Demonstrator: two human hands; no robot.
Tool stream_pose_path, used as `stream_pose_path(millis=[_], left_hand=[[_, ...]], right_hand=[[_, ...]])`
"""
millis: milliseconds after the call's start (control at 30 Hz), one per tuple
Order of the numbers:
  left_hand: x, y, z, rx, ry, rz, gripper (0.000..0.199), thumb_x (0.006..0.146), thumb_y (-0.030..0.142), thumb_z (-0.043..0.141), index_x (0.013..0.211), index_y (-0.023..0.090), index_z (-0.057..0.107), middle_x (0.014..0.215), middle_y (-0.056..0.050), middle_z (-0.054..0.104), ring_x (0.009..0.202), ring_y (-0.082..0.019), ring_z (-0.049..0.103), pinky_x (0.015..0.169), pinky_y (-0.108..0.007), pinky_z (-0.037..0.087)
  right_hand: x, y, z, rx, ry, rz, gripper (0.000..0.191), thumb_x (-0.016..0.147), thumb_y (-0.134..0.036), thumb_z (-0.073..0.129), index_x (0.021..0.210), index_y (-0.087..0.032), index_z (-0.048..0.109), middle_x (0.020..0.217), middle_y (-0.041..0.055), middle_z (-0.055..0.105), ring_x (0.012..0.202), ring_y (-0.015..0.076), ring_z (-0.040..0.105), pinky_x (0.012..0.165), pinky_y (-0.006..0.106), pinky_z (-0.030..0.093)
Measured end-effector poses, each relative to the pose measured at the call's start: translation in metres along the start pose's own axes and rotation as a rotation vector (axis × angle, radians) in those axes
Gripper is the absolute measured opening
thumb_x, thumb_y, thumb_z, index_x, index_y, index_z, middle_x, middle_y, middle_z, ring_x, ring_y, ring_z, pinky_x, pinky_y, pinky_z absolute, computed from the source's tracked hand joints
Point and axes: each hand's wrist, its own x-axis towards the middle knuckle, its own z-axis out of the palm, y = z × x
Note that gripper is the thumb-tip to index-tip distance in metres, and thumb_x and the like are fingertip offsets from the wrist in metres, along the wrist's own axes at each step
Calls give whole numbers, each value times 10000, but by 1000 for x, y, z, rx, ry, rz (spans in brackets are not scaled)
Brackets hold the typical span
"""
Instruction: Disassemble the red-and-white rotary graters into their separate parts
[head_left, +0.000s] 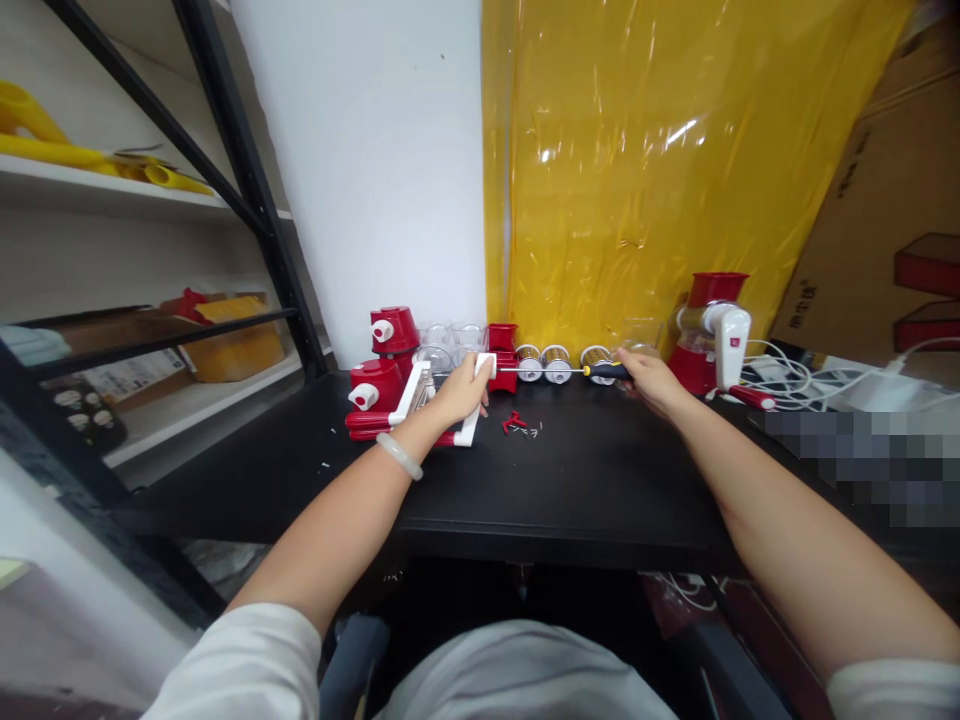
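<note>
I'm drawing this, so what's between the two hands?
The head view shows a screwdriver between the right hand and left hand, metal drums behind its shaft, and small red pieces nearer the camera.

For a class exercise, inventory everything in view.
table: one, black, centre
cranks: several, red-white, left
screwdriver: one, dark-handled, centre
housings: several, red, rear
drums: three, metallic, rear
containers: several, clear, rear
small parts: several, red and whitish, centre
appliance: one, red-white, right
cables: several, white, right
curtain: one, yellow, behind
carton: one, brown, right
shelving: one, black-framed, left
shelved items: several, mixed, left
bracelet: one, pale, left
left fingers: one set, bare, on a crank
right fingers: one set, bare, on screwdriver
</note>
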Motion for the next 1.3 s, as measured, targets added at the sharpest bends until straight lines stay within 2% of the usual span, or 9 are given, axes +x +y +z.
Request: stream_pose_path(millis=[233, 467, 667, 767, 833, 967, 1033, 1133, 1300], left_hand=[[0, 3, 3, -97, -2, -93, 345, 995, 550, 351, 998, 214, 425, 531, 45, 545, 396, -164, 587, 438, -258, 451], [7, -3, 7, -260, -33, -197, 348, 1010, 525, 304, 1048, 199, 418, 474, 54, 538, 374, -176, 579, 426, -252, 466], [8, -3, 8, -321, -35, -275, 381, 1006, 553, 290, 1009, 198, 427, 464, 47, 537, 385, -173, 582, 426, -242, 469], [8, -2, 9, -314, -33, -269, 381, 1007, 552, 281, 982, 201, 427, 470, 43, 537, 387, -173, 583, 426, -245, 469], [7, -2, 9, -262, -20, -239, 365, 1015, 527, 266, 992, 200, 426, 474, 44, 532, 388, -177, 584, 429, -252, 471], [5, -4, 6, -101, 35, -139, 337, 1003, 515, 326, 1023, 199, 441, 515, 32, 552, 409, -193, 599, 442, -271, 463], [5, -5, 3, -14, 50, -70, 334, 995, 519, 350, 1019, 202, 452, 552, 14, 575, 436, -205, 614, 464, -287, 466], [5, -5, -1, 64, 72, 23, 311, 995, 504, 350, 1015, 210, 449, 581, 6, 589, 473, -210, 631, 511, -299, 479], [7, -3, -4, 39, 103, 2, 295, 1003, 489, 330, 1020, 214, 435, 556, 23, 572, 457, -202, 617, 504, -289, 461]], right_hand=[[0, -6, 2, 40, 98, -88, 483, 721, -681, 679, 679, -217, 550, 558, -13, 514, 484, 125, 475, 441, 252, 393], [-9, -20, 9, 233, 32, -88, 535, 571, -690, 764, 725, -216, 570, 733, 6, 586, 595, 118, 520, 490, 239, 403], [-14, -24, 10, 357, -7, -82, 534, 505, -603, 846, 757, -214, 581, 789, 9, 626, 656, 124, 567, 546, 238, 440], [-12, -24, 9, 385, -17, -64, 527, 486, -578, 869, 727, -215, 572, 745, -6, 625, 622, 122, 566, 529, 237, 446], [-10, -25, 9, 345, -3, -22, 495, 559, -595, 836, 734, -218, 568, 685, -14, 620, 568, 123, 564, 514, 246, 459], [-7, -23, 7, 171, -16, 149, 512, 857, -704, 502, 775, -205, 578, 529, 24, 607, 415, 137, 534, 420, 252, 427], [-7, -19, 6, 32, -21, 201, 614, 897, -738, 362, 695, -195, 568, 452, 48, 574, 333, 126, 467, 345, 239, 350], [-8, -14, 5, -118, -41, 214, 634, 864, -756, 422, 604, -192, 552, 374, 32, 500, 282, 101, 378, 299, 226, 266], [-11, -11, 8, 16, -83, 156, 537, 821, -695, 581, 622, -200, 520, 386, -25, 434, 309, 74, 320, 325, 214, 261]])
